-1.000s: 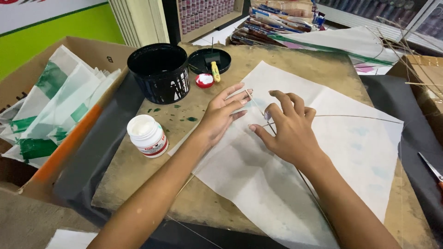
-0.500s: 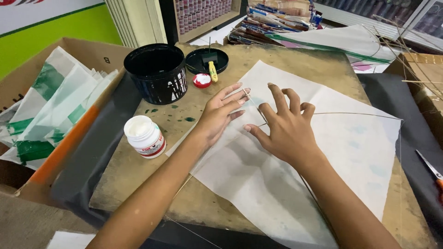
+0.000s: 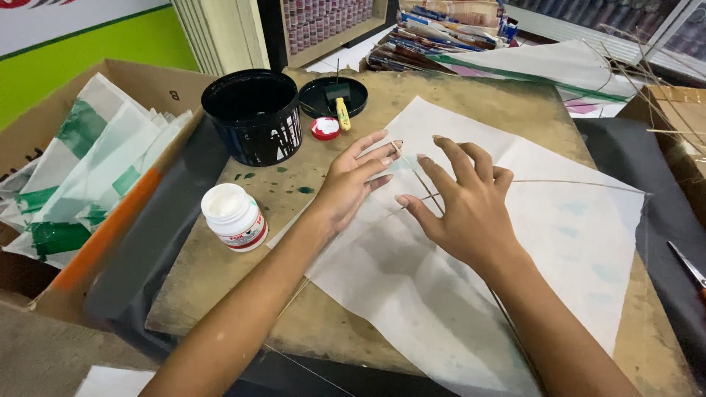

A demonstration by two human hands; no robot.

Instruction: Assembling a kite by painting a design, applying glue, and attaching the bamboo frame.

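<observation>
Both my hands, left (image 3: 353,180) and right (image 3: 463,209), press flat with open grip on white paper (image 3: 515,242) covering the worn wooden counter (image 3: 243,294); a black tub (image 3: 254,117) stands behind, cardboard box (image 3: 73,95) at left.

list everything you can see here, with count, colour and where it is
paper sheet: 1, white, spread on the board under both hands
thin sticks: 2 seen, tan, crossing on the paper sheet
wooden board: 1, brown, stained, centre
tub: 1, black, open, far left of the board
lid: 1, black, beside the tub, small yellow-handled brush lying on it
small cap: 1, red and white, near the lid
jar: 1, white, open, left side of the board
cardboard box: 1, brown, left, holding white and green sheets
scissors: 1, partly seen, right edge
left hand: flat on the paper sheet
right hand: fingers spread, pressing the sticks
</observation>
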